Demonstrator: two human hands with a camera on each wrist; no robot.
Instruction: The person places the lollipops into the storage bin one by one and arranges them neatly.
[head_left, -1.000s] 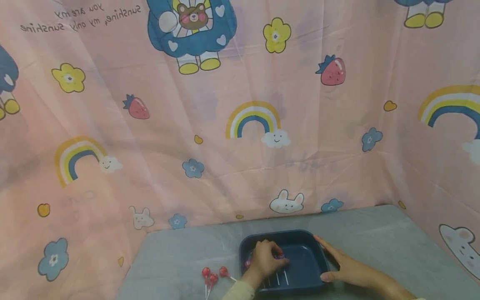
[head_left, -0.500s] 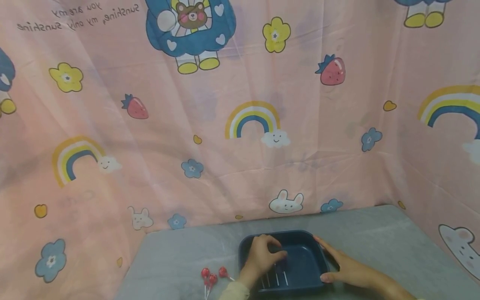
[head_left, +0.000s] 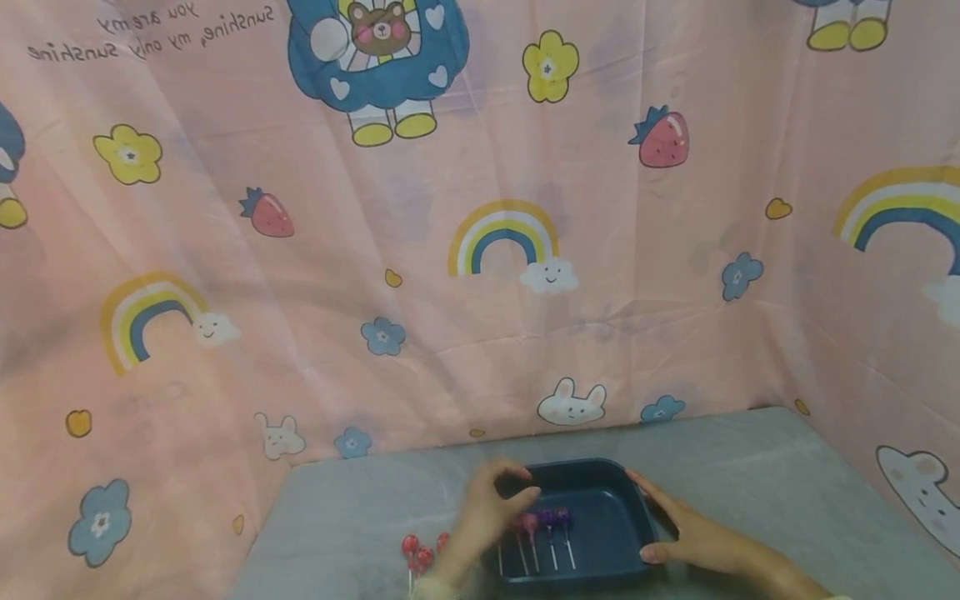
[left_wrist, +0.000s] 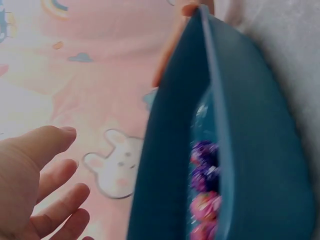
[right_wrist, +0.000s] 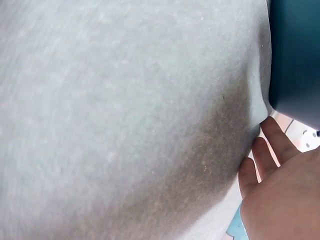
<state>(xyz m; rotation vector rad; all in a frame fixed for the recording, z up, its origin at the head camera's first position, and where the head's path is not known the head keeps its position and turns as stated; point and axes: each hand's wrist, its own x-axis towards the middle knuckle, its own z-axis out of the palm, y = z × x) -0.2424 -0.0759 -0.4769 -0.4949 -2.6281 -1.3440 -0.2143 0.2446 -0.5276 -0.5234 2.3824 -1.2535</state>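
A dark blue tray (head_left: 600, 575) sits on the table with a row of pink lollipops (head_left: 529, 523) and purple lollipops (head_left: 561, 517) inside, white sticks toward me. My left hand (head_left: 483, 508) is over the tray's left end, thumb and fingers apart with nothing between them; in its wrist view the hand (left_wrist: 45, 185) is beside the tray wall. My right hand (head_left: 693, 533) rests along the tray's right end, thumb at the front corner and a finger reaching toward the back one. Red lollipops (head_left: 410, 546) lie left of the tray, partly hidden by the left forearm.
Grey cloth (head_left: 360, 492) covers the table. Behind it and to the right hangs a pink printed curtain (head_left: 322, 267) with rainbows and flowers. The table's back edge meets the curtain just beyond the tray.
My left hand has pulled back left from over the lollipops in the tray, uncovering their heads. Its fingers have parted. My right hand and the tray stay in place.
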